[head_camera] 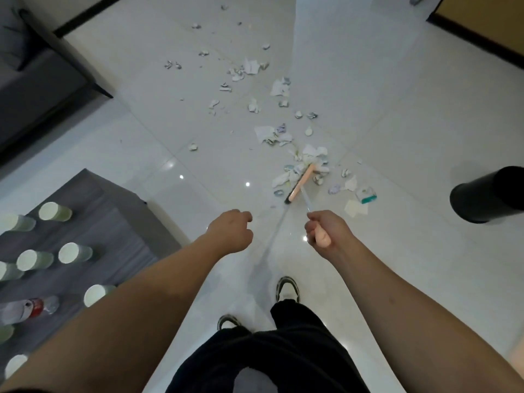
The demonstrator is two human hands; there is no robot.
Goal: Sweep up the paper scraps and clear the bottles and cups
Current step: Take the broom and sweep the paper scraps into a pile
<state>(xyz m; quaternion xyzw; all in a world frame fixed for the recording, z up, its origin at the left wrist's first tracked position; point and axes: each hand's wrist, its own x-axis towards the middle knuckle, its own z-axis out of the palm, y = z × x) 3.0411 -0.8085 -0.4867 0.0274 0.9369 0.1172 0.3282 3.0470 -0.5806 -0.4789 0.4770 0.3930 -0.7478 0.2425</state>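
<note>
- The right hand (326, 232) was clenched around the broom (300, 184) handle's peach grip.
- The left hand (231, 231) was curled into a loose fist, holding nothing.
- The broom head lay among paper scraps (310, 157) on the tiled floor (158, 123).
- Paper cups (75, 253) and a plastic bottle (28, 307) stood on the grey table (113, 222), left.

Both bare forearms reach forward and down over the floor, converging ahead of the person's shoes (287, 289). The right hand (326, 231) is closed in a fist around the pink grip of a broom handle (304, 200), knuckles up, the wrist bent slightly inward. The left hand (231, 229) hangs just beside the handle, to its left, fingers curled loosely into the palm and holding nothing. Dark trouser legs show below, feet apart.
</note>
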